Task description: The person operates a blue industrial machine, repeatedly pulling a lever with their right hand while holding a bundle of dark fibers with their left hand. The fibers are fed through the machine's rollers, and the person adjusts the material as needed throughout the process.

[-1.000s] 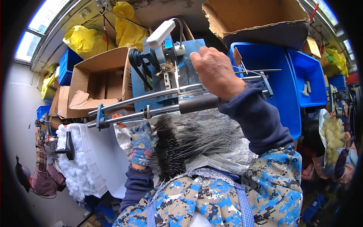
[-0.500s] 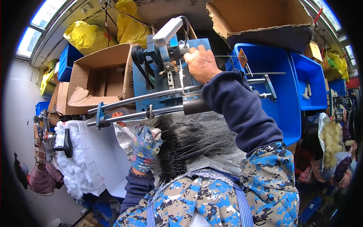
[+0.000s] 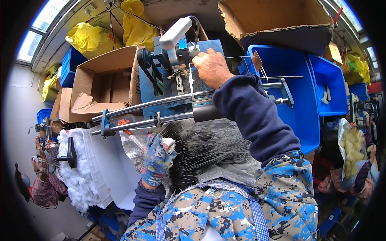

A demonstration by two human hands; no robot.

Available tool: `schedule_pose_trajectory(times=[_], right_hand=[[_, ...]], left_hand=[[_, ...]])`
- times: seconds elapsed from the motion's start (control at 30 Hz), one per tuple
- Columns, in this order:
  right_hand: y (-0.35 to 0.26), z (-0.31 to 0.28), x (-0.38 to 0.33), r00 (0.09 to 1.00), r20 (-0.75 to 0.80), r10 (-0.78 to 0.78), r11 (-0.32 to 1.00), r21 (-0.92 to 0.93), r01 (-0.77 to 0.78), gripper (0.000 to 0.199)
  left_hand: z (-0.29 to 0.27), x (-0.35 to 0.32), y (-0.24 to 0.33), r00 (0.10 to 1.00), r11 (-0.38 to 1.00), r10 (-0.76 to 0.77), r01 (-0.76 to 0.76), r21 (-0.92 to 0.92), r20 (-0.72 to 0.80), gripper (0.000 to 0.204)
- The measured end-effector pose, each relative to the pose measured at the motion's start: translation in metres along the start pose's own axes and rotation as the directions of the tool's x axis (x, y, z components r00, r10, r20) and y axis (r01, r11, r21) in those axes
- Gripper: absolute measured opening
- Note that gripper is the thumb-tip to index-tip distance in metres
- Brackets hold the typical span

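My right hand, bare, is curled at the right of a blue bench machine. A thin wire runs out of its closed fingers toward a small brown plate. My left hand, in a blue patterned glove with whitish fingertips, is closed at the left edge of a pile of wire-stemmed brushes with black bristles. Whatever its fingers hold is hidden. The brushes lie on a silvery sheet in front of me, their thin wires pointing right.
Two metal rails cross between the machine and the pile. An open cardboard box stands left, blue bins right. A white tray, white fluff and a black hair dryer lie left. People work at both sides.
My left hand has shifted slightly right, its gloved fingers turned a little. My right hand remains at the machine, its fingers drawn in a little more.
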State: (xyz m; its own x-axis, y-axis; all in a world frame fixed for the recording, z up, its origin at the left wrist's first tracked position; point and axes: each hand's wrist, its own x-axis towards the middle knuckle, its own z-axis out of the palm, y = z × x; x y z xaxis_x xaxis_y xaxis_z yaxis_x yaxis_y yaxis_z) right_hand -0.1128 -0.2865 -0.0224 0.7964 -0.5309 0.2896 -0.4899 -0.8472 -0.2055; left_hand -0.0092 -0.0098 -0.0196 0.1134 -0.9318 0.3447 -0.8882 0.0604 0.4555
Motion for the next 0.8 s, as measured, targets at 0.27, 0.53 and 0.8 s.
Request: schedule_pose_trajectory(times=[0.27, 0.53, 0.8], right_hand=[[-0.002, -0.001, 0.002, 0.992, 0.081, 0.101, 0.991, -0.1, -0.093, 0.015], [0.0, -0.001, -0.001, 0.999, 0.005, 0.041, 0.999, -0.014, -0.041, 0.012], [0.001, -0.001, 0.001, 0.999, 0.022, 0.048, 0.999, 0.018, -0.049, 0.011]], left_hand=[[0.0, 0.002, 0.003, 1.0, 1.0, 0.009, -0.009, 0.011, 0.013, 0.029], [0.004, 0.004, 0.004, 1.0, 0.999, 0.021, -0.021, -0.028, -0.005, 0.027], [0.006, 0.004, 0.007, 1.0, 0.999, 0.018, -0.018, -0.045, -0.021, 0.028]])
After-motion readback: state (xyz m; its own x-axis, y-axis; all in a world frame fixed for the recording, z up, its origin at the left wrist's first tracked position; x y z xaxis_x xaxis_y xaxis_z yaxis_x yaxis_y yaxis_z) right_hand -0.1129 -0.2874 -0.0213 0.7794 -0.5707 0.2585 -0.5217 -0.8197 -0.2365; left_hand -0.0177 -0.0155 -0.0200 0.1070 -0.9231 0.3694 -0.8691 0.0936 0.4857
